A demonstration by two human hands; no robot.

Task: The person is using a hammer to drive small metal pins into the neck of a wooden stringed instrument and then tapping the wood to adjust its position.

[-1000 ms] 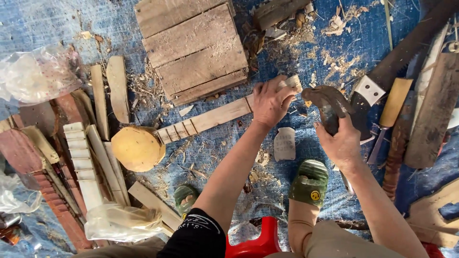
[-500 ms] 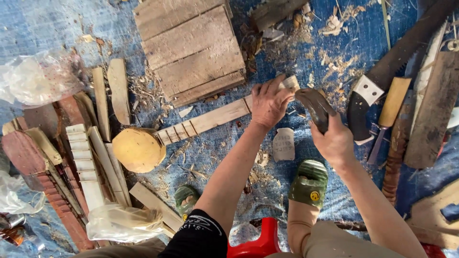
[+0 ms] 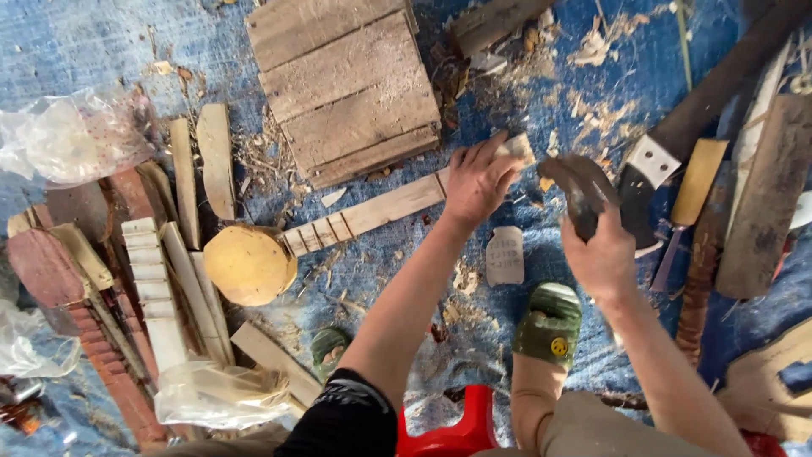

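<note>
My left hand (image 3: pixel 478 179) presses down on the far end of a long pale wooden neck (image 3: pixel 372 210) that ends in a round yellowish gourd-like body (image 3: pixel 248 264); it lies on the blue tarp (image 3: pixel 68 51). My right hand (image 3: pixel 602 254) grips a dark curved blade tool (image 3: pixel 578 182), held just right of the neck's end. A small flat grey stone (image 3: pixel 505 254) lies between my arms.
A weathered plank board (image 3: pixel 347 85) lies at the top. Wooden slats and carved pieces (image 3: pixel 161 288) pile at the left with clear plastic bags (image 3: pixel 72 135). Large knives and dark wood pieces (image 3: pixel 702 144) lie at the right. My green sandal (image 3: pixel 550 322) and a red stool (image 3: pixel 448 432) are below.
My right hand with the curved blade has shifted slightly toward the end of the neck. My left hand stays on the neck.
</note>
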